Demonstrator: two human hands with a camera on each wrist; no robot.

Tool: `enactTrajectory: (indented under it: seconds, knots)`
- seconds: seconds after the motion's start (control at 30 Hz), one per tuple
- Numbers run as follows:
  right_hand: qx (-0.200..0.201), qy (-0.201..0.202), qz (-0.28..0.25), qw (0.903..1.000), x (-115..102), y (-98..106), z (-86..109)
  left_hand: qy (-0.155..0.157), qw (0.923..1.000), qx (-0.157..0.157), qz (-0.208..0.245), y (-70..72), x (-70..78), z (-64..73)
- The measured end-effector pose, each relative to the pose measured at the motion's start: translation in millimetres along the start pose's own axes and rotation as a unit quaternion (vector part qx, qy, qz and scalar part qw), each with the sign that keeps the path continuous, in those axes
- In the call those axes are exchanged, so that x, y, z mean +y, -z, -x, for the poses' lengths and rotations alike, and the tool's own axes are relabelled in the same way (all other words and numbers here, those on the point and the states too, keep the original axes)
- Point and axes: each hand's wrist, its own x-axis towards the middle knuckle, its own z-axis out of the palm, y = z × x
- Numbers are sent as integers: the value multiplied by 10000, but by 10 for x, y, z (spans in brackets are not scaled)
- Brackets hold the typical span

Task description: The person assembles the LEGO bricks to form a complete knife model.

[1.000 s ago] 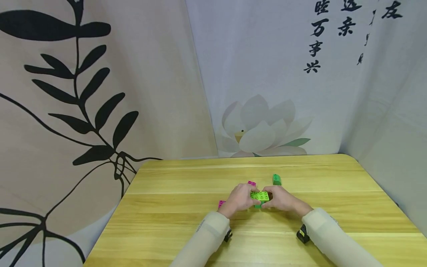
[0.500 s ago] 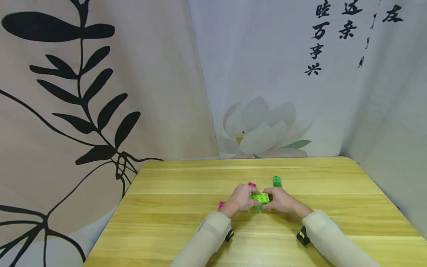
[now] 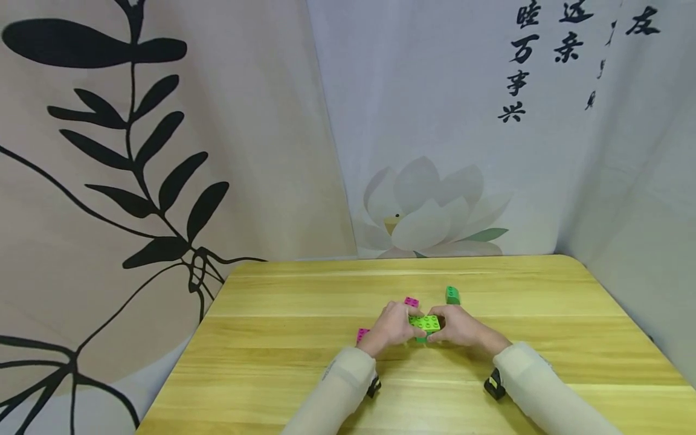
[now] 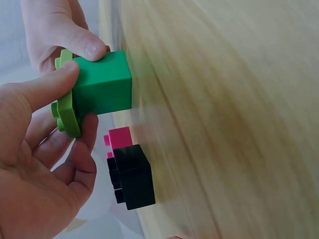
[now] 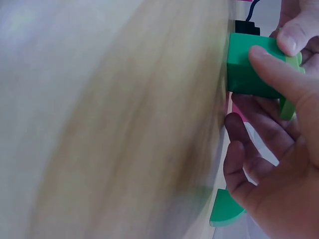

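A thin lime-green building brick [image 3: 426,323] with studs sits on top of a taller dark-green building block [image 4: 104,82]. My left hand [image 3: 394,324] pinches the lime-green brick, its thumb on the near edge and its fingers at the far side. From the other side, my right hand [image 3: 461,325] grips the dark-green block, with the thumb flat on its face in the right wrist view. The two pieces touch, but whether the studs are fully pressed together cannot be told. Between the hands, the block stands at or just above the table; the gap is unclear.
Beyond the left hand lies a pink brick [image 3: 411,301], and another pink brick [image 3: 362,333] is partly behind its wrist. A black block [image 4: 135,177] stands close by in the left wrist view. A green rounded block [image 3: 452,295] is behind the right hand on the wooden table [image 3: 261,362].
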Motion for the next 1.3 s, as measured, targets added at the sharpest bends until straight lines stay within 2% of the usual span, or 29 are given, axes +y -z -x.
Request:
enactTrajectory:
  seconds: [0.33, 0.43, 0.7, 0.9, 1.1, 1.3]
  knots:
    - [-42, -143, 98, 9998, -17, -2, 6, -247, 9996, -6, -163, -18, -16, 0]
    - [-102, -198, 108, 9997, -24, -11, 9, -386, 9989, -114, -238, -15, -29, -4]
    - [-199, -208, 81, 9996, -47, -29, -2, -713, 9964, -459, -15, 51, -111, 23]
    - [-99, -227, 192, 9995, -53, -18, -22, -673, 9957, -497, 394, 244, -260, 90]
    - [-63, -331, 219, 9992, -36, -19, -29, -665, 9964, -426, 301, 437, -471, 184]
    - [-45, -435, 180, 9989, -24, -24, -29, -576, 9963, -573, 291, 511, -676, 258]
